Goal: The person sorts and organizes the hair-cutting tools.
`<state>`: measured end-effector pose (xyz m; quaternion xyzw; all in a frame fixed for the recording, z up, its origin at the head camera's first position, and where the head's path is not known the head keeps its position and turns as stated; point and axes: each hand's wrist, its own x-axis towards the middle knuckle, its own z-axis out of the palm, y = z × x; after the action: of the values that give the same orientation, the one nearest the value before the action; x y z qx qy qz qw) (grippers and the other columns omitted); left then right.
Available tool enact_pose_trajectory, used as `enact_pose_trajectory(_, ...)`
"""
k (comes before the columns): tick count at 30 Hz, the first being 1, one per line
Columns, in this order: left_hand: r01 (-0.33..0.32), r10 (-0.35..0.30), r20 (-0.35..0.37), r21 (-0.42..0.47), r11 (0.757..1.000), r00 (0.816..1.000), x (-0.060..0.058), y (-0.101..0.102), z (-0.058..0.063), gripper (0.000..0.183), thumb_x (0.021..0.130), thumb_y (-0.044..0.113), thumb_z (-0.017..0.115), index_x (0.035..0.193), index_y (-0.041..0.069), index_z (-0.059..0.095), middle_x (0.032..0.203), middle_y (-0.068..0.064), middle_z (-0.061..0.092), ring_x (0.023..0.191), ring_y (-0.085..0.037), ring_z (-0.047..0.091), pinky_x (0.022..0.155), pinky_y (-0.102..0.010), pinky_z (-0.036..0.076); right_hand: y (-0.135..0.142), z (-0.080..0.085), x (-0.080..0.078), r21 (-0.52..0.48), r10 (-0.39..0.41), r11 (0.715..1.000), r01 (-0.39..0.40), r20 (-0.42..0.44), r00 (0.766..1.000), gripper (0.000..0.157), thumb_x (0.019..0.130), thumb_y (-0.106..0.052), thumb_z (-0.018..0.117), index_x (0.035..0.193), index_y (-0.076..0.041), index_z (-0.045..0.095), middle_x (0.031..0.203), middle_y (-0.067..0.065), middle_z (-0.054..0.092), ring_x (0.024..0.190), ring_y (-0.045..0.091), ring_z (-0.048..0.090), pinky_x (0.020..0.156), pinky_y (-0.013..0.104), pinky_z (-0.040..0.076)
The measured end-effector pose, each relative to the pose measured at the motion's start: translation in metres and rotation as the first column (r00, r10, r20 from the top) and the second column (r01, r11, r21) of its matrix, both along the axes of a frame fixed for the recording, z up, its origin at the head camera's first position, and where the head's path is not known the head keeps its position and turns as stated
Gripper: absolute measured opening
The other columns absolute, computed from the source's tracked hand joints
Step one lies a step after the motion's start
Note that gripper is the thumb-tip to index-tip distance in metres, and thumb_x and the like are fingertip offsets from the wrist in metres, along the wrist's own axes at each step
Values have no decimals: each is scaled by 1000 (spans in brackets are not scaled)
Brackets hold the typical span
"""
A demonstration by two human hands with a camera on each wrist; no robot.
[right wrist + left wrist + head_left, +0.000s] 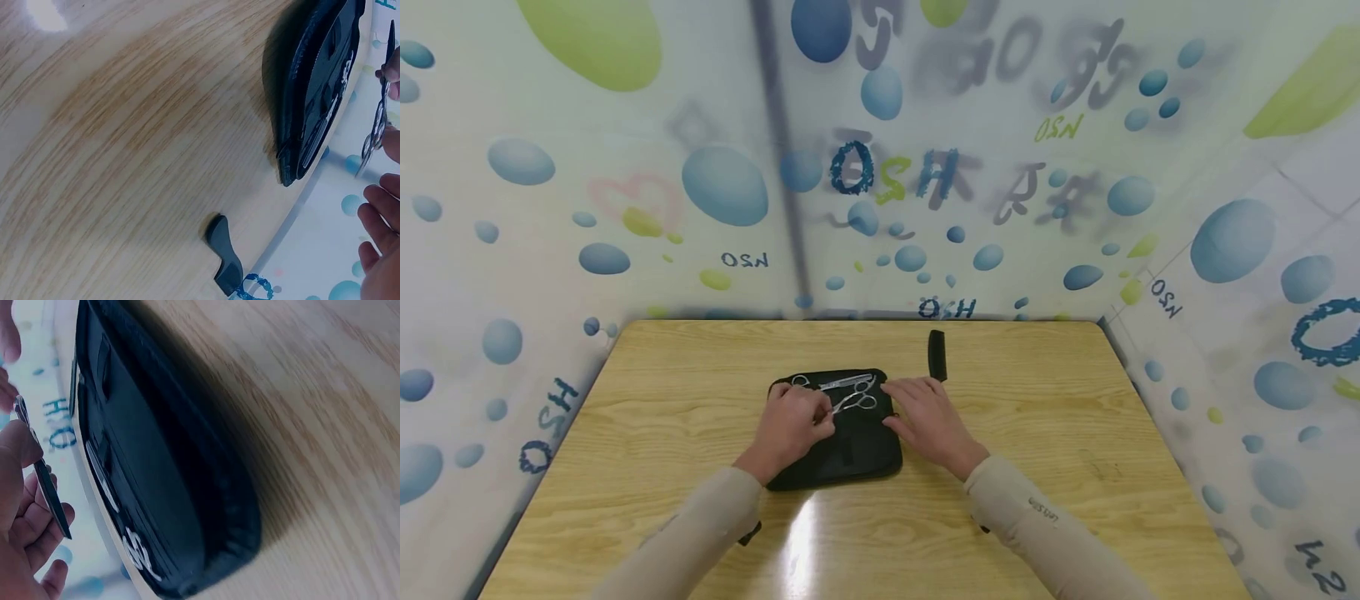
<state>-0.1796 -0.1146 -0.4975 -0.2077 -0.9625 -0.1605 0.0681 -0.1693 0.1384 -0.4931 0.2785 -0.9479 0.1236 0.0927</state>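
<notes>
My left hand (793,425) pinches a pair of silver scissors (853,400) by the blade end, above a black zip case (868,454). In the left wrist view the thumb presses on the scissors (50,494) and the other fingers lie behind them. The finger rings point right, toward my right hand (932,421). That hand's fingers are spread and loosely bent, its thumb right at the rings of the scissors (378,122) in the right wrist view. A second pair of scissors (846,382) lies in the open case, partly hidden behind the first.
A black comb (937,354) lies on the wooden table (1037,400), behind and right of the case. The patterned wall (880,275) rises at the table's back edge, and further patterned panels stand on both sides.
</notes>
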Motion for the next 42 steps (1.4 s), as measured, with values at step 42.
enact_pose_trajectory(42,261,-289,-320,-128,957,902,19,36,-20,9,79,24,71,76,20,63,76,7,67,82,-14,63,91,-39,46,-10,-9,6,82,128,988,-131,46,991,14,87,-32,72,98,-25,75,92,-10,71,96,13,60,111,44,36)
